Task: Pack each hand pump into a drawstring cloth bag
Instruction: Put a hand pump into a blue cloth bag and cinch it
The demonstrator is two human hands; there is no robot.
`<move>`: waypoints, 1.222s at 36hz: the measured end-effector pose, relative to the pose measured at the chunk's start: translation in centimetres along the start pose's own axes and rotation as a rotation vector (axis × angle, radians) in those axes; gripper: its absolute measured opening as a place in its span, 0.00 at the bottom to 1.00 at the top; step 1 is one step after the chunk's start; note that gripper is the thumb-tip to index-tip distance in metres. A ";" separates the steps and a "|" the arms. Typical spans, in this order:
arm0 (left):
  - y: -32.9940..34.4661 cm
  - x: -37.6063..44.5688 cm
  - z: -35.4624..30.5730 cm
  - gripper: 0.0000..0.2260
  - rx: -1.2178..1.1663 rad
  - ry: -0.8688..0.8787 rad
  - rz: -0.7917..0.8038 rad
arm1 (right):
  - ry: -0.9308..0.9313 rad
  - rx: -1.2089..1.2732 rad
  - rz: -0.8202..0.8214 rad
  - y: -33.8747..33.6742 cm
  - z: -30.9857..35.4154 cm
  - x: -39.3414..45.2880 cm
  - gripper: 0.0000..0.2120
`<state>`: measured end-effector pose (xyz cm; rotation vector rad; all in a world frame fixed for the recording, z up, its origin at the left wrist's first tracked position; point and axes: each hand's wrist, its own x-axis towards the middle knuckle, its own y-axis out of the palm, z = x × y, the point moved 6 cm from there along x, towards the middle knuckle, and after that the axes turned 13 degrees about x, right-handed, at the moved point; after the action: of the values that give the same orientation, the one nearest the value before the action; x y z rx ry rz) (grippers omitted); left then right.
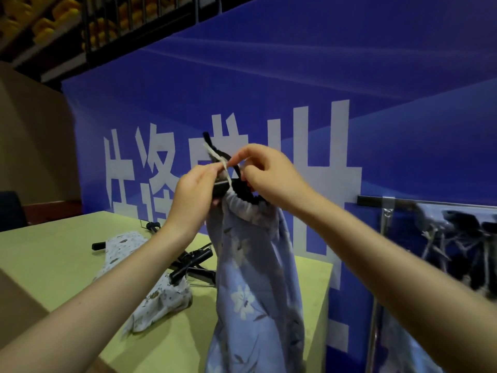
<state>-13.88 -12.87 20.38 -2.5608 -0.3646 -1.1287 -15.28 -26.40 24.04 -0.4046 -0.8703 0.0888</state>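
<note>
So the blue banner (295,76) with its white lettering fills the wall behind, and the yellow-green table (48,251) runs below it to my left. On that table lie a white flowered bag (150,297) and some loose black pumps (193,262), not yet packed. Off to the right, filled bags (457,238) hang on a metal rail (376,201).

Nearer, I hold the blue flowered bag (255,278) up in the air, hanging straight down, its long axis upright, its gathered mouth at the top. The black pump (236,181) sits inside it, only its upper end poking out above the cinched mouth. The white cord (227,173) rises from that mouth up between my hands.

My left hand (195,192) pinches the cord just left of the pump's top; my right hand (265,173) pinches it just right. Both are equally near, with the bag's mouth directly below them. I judge the cord must now be tied across that gap, pulling sideways while the bag's weight hangs down
</note>
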 end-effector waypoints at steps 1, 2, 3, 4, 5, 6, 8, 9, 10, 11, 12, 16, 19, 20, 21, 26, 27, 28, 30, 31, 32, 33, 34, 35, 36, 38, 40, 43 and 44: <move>0.2 -0.1 0.2 0.13 -0.146 -0.058 0.024 | -0.031 0.026 -0.035 0.0 -0.2 -0.4 0.14; 0.4 -0.2 0.2 0.13 -0.246 -0.087 0.035 | -0.049 0.060 -0.060 -0.1 -0.3 -0.7 0.12; 0.5 -0.2 0.1 0.14 -0.321 -0.104 0.037 | -0.060 0.085 -0.076 -0.3 -0.4 -0.8 0.08; 0.6 -0.3 0.0 0.14 -0.376 -0.113 0.035 | -0.063 0.091 -0.084 -0.4 -0.5 -0.9 0.04; 0.6 -0.3 -0.2 0.14 -0.411 -0.116 0.037 | -0.063 0.078 -0.089 -0.6 -0.5 -0.9 0.04; 0.8 -0.3 -0.5 0.14 -0.426 -0.104 0.039 | -0.064 0.059 -0.086 -0.7 -0.6 -0.8 0.06; 0.9 -0.1 -1.0 0.14 -0.396 -0.056 0.043 | -0.045 0.031 -0.083 -1.0 -0.9 -0.5 0.10; 0.9 0.1 -1.2 0.15 -0.368 -0.035 0.043 | -0.030 0.033 -0.085 -1.2 -1.0 -0.5 0.10; 1.0 0.3 -1.3 0.15 -0.349 -0.026 0.050 | -0.019 0.053 -0.086 -1.3 -1.2 -0.4 0.09; 1.2 0.4 -1.4 0.15 -0.337 -0.025 0.064 | -0.015 0.084 -0.088 -1.5 -1.3 -0.4 0.06; 1.3 0.6 -1.4 0.14 -0.330 -0.027 0.083 | -0.017 0.117 -0.090 -1.5 -1.3 -0.4 0.04; 1.9 0.9 -1.5 0.13 -0.268 -0.031 0.131 | 0.047 0.211 -0.115 -1.8 -1.4 -0.6 0.06; 2.0 1.1 -1.4 0.10 -0.145 -0.009 0.133 | 0.218 0.405 -0.144 -2.1 -1.7 -0.4 0.11; 2.0 1.1 -1.4 0.09 -0.101 0.001 0.131 | 0.280 0.553 -0.136 -2.2 -1.8 -0.3 0.11; 1.9 1.2 -1.4 0.08 -0.073 0.012 0.129 | 0.330 0.713 -0.117 -2.2 -1.9 -0.2 0.10; 2.0 0.7 -2.2 0.09 0.007 0.114 0.124 | 0.424 1.103 0.038 -3.1 -1.1 -0.5 0.07; 2.1 0.6 -2.5 0.10 0.015 0.130 0.128 | 0.439 1.173 0.043 -3.4 -1.1 -0.6 0.08; 2.3 0.6 -2.7 0.10 0.014 0.140 0.140 | 0.456 1.278 0.039 -3.6 -1.0 -0.6 0.08; 3.0 0.4 -3.2 0.14 0.013 0.155 0.179 | 0.488 1.490 0.005 -4.3 -1.1 -0.5 0.08; 3.4 0.3 -3.5 0.20 0.021 0.176 0.197 | 0.482 1.503 -0.007 -4.8 -1.1 -0.4 0.08; 3.9 0.2 -3.7 0.23 0.045 0.197 0.209 | 0.456 1.444 -0.008 -5.4 -1.2 -0.3 0.08; 4.4 0.0 -4.0 0.23 0.069 0.221 0.213 | 0.415 1.340 0.010 -6.1 -1.1 -0.3 0.08; 4.9 -0.2 -4.2 0.21 0.088 0.234 0.223 | 0.369 1.214 0.033 -6.7 -0.9 -0.3 0.10; 5.6 -0.5 -4.4 0.18 0.097 0.243 0.237 | 0.323 1.077 0.050 -7.4 -0.6 -0.5 0.11; 6.3 -0.7 -4.5 0.17 0.099 0.251 0.247 | 0.282 0.935 0.053 -8.1 -0.4 -0.7 0.12; 7.7 -1.3 -5.2 0.14 0.078 0.270 0.253 | 0.225 0.670 -0.002 -10.1 0.0 -1.4 0.12; 9.1 -1.7 -6.3 0.13 -0.001 0.284 0.226 | 0.185 0.490 -0.069 -12.4 0.6 -2.4 0.09; 11.9 -2.3 -8.8 0.11 -0.126 0.292 0.225 | 0.151 0.313 -0.129 -15.6 1.3 -3.8 0.09; 13.1 -2.7 -9.7 0.10 -0.161 0.297 0.247 | 0.154 0.270 -0.134 -16.5 1.4 -4.4 0.09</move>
<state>-17.45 -28.87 22.12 -2.4306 0.1150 -1.4611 -20.58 -42.23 27.93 -0.0987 -0.7194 0.0499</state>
